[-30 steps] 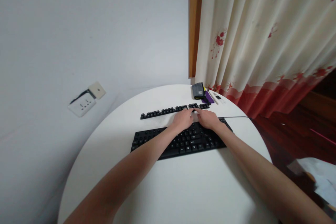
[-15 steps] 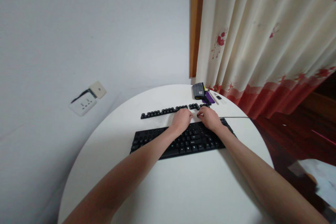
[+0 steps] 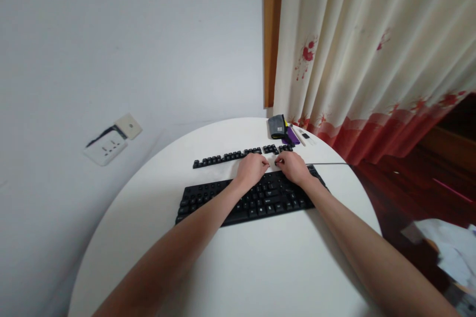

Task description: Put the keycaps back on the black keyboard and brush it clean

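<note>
A black keyboard [image 3: 243,216] lies on the white round table, partly hidden under my forearms. Behind it runs a line of loose black keycaps [image 3: 212,160], set down in groups. My left hand [image 3: 251,167] is over the keyboard's back edge with its fingertips pinched together; whatever they hold is too small to make out. Just to its right, my right hand [image 3: 293,165] pinches a small dark piece that looks like a keycap [image 3: 276,162]. The two sets of fingertips face each other, a small gap apart.
At the back right of the table [image 3: 230,270] are a folded grey cloth [image 3: 276,127], a purple cloth [image 3: 292,135] and a slim white tool [image 3: 298,136]. A cable [image 3: 327,164] runs right over the table edge. A wall stands left, a curtain [image 3: 334,59] behind.
The view has turned slightly, so everything sits a little further left. Both hands keep nearly the same pinched pose in the same place behind the keyboard.
</note>
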{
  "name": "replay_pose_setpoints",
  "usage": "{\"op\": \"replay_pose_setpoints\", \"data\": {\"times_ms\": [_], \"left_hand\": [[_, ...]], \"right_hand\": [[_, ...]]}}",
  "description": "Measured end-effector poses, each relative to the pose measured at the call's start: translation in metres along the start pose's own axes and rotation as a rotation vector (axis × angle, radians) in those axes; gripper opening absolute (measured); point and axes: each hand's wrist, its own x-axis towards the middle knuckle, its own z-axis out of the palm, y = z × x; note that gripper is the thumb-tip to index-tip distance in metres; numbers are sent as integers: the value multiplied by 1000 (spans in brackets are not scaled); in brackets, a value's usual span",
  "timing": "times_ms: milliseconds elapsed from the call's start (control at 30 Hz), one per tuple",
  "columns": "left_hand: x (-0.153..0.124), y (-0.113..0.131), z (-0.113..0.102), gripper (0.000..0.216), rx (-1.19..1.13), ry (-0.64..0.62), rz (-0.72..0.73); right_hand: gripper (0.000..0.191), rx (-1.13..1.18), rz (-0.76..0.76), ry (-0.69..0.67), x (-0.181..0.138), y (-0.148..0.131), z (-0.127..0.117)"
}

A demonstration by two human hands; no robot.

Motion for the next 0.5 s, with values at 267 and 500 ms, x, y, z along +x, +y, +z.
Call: {"op": "replay_pose_setpoints", "data": {"times_ms": [267,500], "left_hand": [[-29,21,-4,12,-433,-36,49],[-40,23,5,9,-540,-46,145]], "right_hand": [[12,218,-40,75,1,10,-4],[16,477,-35,35,-1,22,-17]]}}
